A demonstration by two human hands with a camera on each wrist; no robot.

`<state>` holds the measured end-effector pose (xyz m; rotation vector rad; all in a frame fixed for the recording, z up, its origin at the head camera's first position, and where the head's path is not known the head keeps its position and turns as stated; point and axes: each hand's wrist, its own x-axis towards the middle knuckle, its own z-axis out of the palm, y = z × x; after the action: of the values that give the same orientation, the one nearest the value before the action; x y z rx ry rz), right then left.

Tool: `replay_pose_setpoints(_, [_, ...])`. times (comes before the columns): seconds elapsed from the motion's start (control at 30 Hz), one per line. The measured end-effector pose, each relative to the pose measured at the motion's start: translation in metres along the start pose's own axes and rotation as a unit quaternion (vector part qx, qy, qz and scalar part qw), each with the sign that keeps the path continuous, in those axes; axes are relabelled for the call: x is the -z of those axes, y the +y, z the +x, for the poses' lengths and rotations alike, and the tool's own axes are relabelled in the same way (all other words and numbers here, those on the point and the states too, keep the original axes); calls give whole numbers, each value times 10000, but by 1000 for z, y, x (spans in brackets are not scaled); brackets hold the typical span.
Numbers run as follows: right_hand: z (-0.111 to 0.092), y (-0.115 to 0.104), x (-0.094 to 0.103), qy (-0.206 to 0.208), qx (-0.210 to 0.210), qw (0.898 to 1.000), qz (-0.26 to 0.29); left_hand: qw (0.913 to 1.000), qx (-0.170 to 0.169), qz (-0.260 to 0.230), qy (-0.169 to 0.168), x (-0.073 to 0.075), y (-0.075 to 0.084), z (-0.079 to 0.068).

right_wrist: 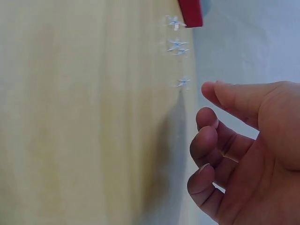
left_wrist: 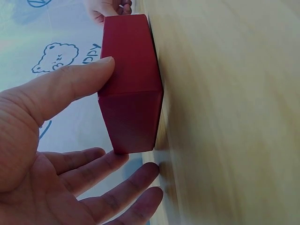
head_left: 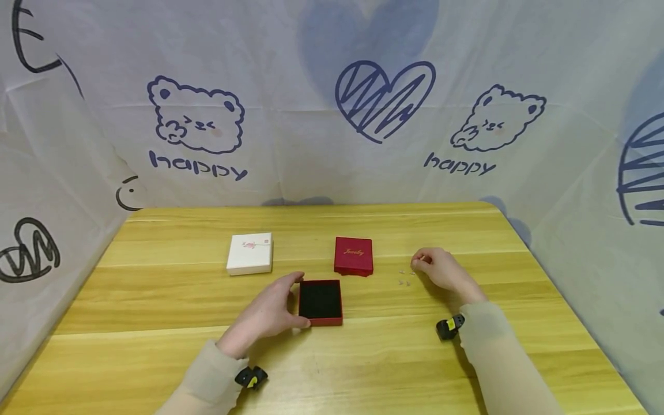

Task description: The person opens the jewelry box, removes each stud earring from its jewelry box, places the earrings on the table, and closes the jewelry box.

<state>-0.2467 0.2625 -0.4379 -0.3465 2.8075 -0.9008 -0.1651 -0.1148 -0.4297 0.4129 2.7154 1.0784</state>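
Observation:
My left hand [head_left: 270, 308] holds a small open red box [head_left: 341, 305] with a black lining. The thumb is against the near side, and the index finger reaches the far left corner. In the left wrist view the other fingers spread below the red box [left_wrist: 131, 56]. My right hand [head_left: 441, 270] is over the table just right of several tiny clear star-shaped pieces [head_left: 407, 283]. Its thumb and index fingertips come together with nothing visible between them, above the nearest star-shaped piece [right_wrist: 183, 83] in the right wrist view. The other fingers are loosely bent.
A red lid [head_left: 354, 255] with gold lettering lies behind the open box. Farther left is a white box [head_left: 250, 253] with a small red print. The wooden table [head_left: 155, 300] ends at a patterned cloth [head_left: 290, 144] at the back and sides.

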Motion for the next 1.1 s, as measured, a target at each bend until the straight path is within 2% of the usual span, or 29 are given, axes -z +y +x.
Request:
replay_pose_setpoints(0.27, [1, -14, 3, 24, 11, 9998, 192, 10000, 13, 17, -8, 1, 0, 0])
replay_pose_setpoints(0.7, [17, -50, -16, -163, 334, 9990, 239, 10000, -59, 40, -14, 2, 3, -2])
replay_pose_setpoints(0.77, [19, -56, -19, -224, 274, 9988, 326, 10000, -74, 52, 27, 3, 4, -2])
replay_pose_setpoints(1.03, [28, -70, -32, -209, 276, 9994, 49, 9997, -89, -154, 153, 7, 6, 4])
replay_pose_setpoints(1.1, [31, -73, -35, -231, 245, 9994, -68, 9995, -190, -187, 181, 10, 6, 7])
